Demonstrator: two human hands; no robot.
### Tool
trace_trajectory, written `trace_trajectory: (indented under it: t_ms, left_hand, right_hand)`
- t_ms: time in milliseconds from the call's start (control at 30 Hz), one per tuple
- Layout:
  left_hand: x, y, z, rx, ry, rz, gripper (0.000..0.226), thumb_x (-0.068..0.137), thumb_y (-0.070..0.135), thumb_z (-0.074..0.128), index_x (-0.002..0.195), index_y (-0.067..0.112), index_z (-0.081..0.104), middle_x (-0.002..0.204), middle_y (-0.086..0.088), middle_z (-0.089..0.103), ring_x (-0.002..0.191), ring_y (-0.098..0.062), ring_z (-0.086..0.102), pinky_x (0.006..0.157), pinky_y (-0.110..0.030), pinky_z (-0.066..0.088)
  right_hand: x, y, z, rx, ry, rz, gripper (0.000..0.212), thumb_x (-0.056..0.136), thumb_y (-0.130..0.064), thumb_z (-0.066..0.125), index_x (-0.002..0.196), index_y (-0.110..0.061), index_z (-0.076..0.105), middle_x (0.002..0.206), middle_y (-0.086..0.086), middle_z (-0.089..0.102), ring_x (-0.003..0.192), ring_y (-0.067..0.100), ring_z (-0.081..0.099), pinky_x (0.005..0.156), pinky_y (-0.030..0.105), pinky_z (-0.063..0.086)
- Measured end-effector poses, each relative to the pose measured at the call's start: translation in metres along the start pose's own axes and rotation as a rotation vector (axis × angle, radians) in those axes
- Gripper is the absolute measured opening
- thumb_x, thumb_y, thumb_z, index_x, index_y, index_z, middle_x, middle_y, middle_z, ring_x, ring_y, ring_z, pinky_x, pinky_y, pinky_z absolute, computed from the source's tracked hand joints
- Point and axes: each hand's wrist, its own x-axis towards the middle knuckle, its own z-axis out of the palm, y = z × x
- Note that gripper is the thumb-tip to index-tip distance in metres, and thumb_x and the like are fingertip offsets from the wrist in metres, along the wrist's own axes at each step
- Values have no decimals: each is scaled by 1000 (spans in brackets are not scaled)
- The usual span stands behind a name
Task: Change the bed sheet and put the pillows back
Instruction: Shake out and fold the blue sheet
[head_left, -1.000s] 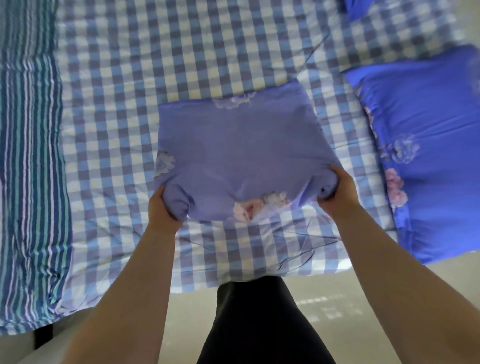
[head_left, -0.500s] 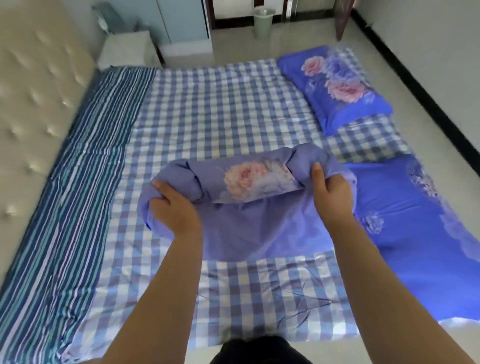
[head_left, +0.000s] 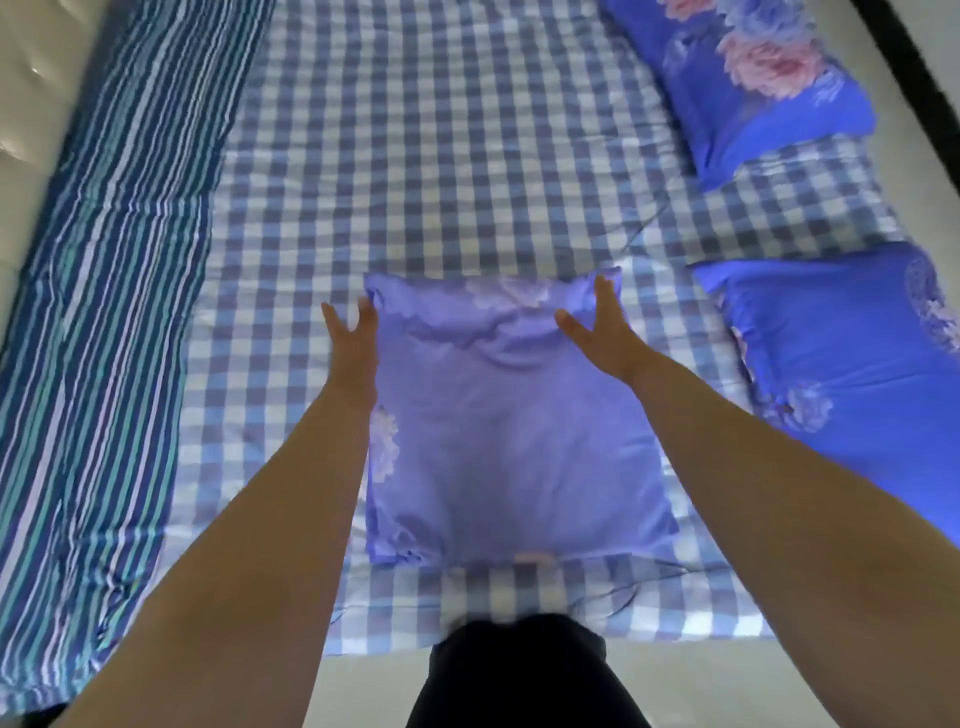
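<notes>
Checked sheet (head_left: 441, 156) is covering the bed, pale pillow (head_left: 509, 415) lying at 6 o'clock. You're resting your left hand (head_left: 350, 338) and right hand (head_left: 602, 327) flat, fingers spread (gripping nothing), so keep pressing evenly while smoothing its far corners.

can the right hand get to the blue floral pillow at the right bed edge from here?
Probably yes. The right hand lies open on the folded lilac cover, holding nothing, and only bare checked sheet separates it from the blue floral pillow.
</notes>
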Motion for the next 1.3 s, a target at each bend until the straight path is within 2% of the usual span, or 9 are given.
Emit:
trace_trajectory:
  t_ms: [133, 267, 433, 567, 733, 900, 1067, 1167, 1300]
  left_hand:
    - [5, -142, -12, 194, 37, -285, 71, 95, 45, 50, 150, 15, 16, 147, -12, 35, 131, -29, 40, 109, -41, 33]
    - [-2, -240, -24, 236, 88, -516, 33, 94, 18, 57, 118, -4, 53, 91, -13, 52, 81, -24, 50, 75, -31, 37]
    - [-4, -310, -36, 74, 60, -800, 31, 94, 33, 54, 110, 7, 54, 84, -11, 55, 77, -27, 56, 79, -37, 44]
    - [-5, -325, -38, -305, 136, -867, 19, 89, 30, 65, 94, 14, 57, 81, -5, 55, 74, -19, 56, 72, -30, 53]
    - [-17, -323, -34, 80, -38, -563, 27, 86, 35, 67, 76, 12, 56, 76, -5, 54, 64, -14, 48, 60, -24, 39]
    - [-31, -316, -18, 432, -350, -146, 37, 86, 25, 42, 110, 15, 68, 126, -7, 53, 113, -19, 51, 100, -29, 40]
    - [-30, -323, -27, 223, -7, -281, 25, 90, -5, 44, 109, 2, 58, 98, -1, 58, 88, -13, 56, 67, -6, 43]
    - [-23, -345, -36, 204, 155, -343, 18, 84, -5, 50, 101, -3, 53, 86, -16, 55, 83, -33, 55, 68, -33, 44]
    - [-20, -359, -29, 178, -55, -343, 22, 80, 5, 68, 98, 5, 56, 85, -2, 59, 76, -16, 55, 71, -25, 42]
  right_hand:
    - [-20, 93, 92, 69, -259, 310, 79, 93, -34, 57, 151, -9, 10, 153, 9, 25, 139, 22, 33, 109, 30, 30]
    - [-49, 155, 163, 46, -361, 633, 35, 95, -37, 52, 111, -6, 54, 92, 8, 59, 77, 21, 56, 71, 29, 44]
    - [-96, 181, 231, 280, -509, 1019, 51, 93, -62, 36, 86, -14, 51, 66, 10, 52, 47, 19, 52, 47, 21, 42]
    - [-100, 175, 267, 903, -127, 1242, 39, 86, -51, 61, 93, -14, 54, 72, 7, 50, 57, 17, 45, 47, 24, 43]
    - [-99, 154, 284, 818, -110, 1135, 38, 91, -48, 54, 73, -15, 51, 57, 4, 48, 45, 16, 50, 44, 21, 49]
    - [-112, 142, 315, -203, -287, -30, 49, 83, -36, 68, 122, -12, 51, 121, 9, 57, 111, 26, 52, 92, 36, 44]
    - [-80, 152, 344, -120, -309, 235, 97, 74, -40, 76, 148, -14, 18, 144, 12, 33, 130, 33, 40, 104, 48, 39]
    - [-65, 165, 348, -305, -353, 275, 71, 81, -41, 66, 141, -20, 34, 140, 14, 35, 121, 37, 43, 99, 46, 42]
    - [-58, 166, 348, -336, -192, 205, 25, 90, -27, 52, 105, -11, 61, 114, 19, 62, 101, 35, 58, 84, 37, 44]
